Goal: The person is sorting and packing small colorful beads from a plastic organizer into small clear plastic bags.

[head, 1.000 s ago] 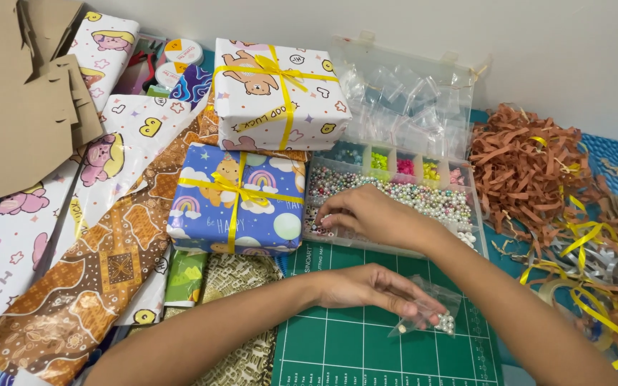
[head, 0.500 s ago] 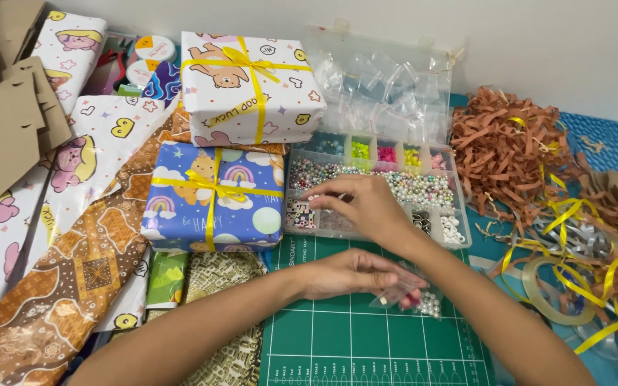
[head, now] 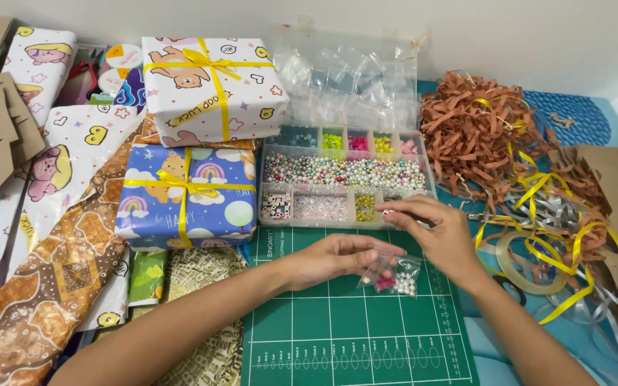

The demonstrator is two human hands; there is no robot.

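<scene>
Filling: bead bagging looks partly done, judging by the few beads inside.
Left hand (head: 330, 259): pinching the small clear plastic bag (head: 389, 274), held above the green cutting mat (head: 352, 329).
Bag contents: pink and pearl beads, few.
Right hand (head: 434, 232): fingertips pressed together just above the bag, beside the clear compartmented bead box (head: 345, 179).

Single head-worn view, close, looking steeply down and forward over the green cutting mat (head: 337, 336) at lower centre toward the white wall (head: 523, 36) along the frame's top.
</scene>
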